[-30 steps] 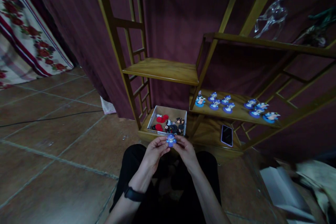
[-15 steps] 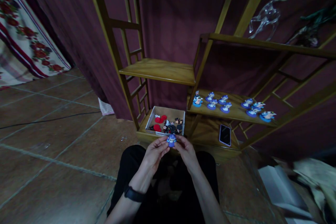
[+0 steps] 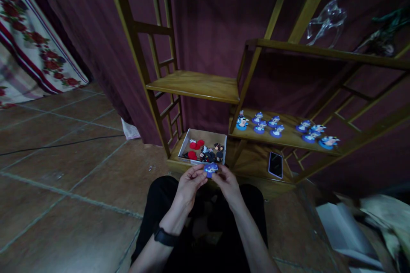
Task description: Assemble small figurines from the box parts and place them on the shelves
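Note:
Between my two hands, just in front of the box, is a small purple-and-white figurine [image 3: 210, 169]. My left hand [image 3: 191, 183] pinches its left side, and my right hand [image 3: 228, 182] grips its right side. Right behind them, a shallow cardboard box [image 3: 209, 135] stands on the low shelf, holding red, black and white small figures [image 3: 206, 153] in a heap. Similar purple figurines [image 3: 260, 126] stand in groups on the shelf at the right, along with pinkish ones on blue bases [image 3: 328, 141].
A phone [image 3: 276, 165] lies on the lowest shelf board. The wooden shelf unit [image 3: 195, 84] fills the middle, with a clear glass deer [image 3: 329, 19] on its upper right shelf. A pale box [image 3: 346, 230] sits on the floor at right. A dark cable [image 3: 64, 144] crosses the tiles at left.
The figurine has turned and tilted sideways between my fingers. Both hands stay in nearly the same spot, and the view has shifted very slightly.

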Tool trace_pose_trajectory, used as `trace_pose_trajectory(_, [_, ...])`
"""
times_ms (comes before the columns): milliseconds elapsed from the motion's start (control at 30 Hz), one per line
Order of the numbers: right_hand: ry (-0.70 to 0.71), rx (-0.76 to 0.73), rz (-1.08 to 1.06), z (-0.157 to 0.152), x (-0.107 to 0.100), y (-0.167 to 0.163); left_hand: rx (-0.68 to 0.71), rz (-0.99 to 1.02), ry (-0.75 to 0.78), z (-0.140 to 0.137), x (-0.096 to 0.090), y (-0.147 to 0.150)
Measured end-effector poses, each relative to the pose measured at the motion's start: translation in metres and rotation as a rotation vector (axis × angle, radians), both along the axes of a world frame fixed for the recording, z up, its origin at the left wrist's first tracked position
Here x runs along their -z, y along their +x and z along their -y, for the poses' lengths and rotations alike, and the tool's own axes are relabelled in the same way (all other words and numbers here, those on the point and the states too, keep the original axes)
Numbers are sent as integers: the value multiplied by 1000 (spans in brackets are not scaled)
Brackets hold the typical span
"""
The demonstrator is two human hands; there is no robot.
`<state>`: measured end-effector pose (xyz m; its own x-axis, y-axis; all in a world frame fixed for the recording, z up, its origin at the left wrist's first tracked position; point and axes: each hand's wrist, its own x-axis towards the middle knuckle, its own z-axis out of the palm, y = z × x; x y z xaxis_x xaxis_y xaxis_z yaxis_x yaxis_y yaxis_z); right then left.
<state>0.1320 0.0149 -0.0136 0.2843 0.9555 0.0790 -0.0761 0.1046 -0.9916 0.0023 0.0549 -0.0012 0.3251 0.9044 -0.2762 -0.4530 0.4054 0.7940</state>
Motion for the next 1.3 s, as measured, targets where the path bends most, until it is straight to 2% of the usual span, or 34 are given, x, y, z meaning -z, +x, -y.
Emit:
trace_pose_trajectory(233, [64, -28, 3, 3, -6, -2, -9, 2, 80, 1, -1, 1])
trace_pose_trajectory(433, [26, 29, 88, 4, -1, 4, 18, 66, -108, 1, -2, 2])
trace_pose_trajectory(600, [39, 45, 79, 8, -2, 8, 74, 139, -170, 1, 4, 4])
trace_pose_trajectory(833, [87, 37, 34, 16, -11, 11, 89, 119, -117, 6, -1, 10])
trace_pose_trajectory(1033, [119, 12, 102, 28, -19, 15, 86, 92, -47, 11, -10, 14])
trace_pose_trajectory(1300, [110, 29, 64, 28, -15, 22, 120, 59, -64, 15, -15, 19])
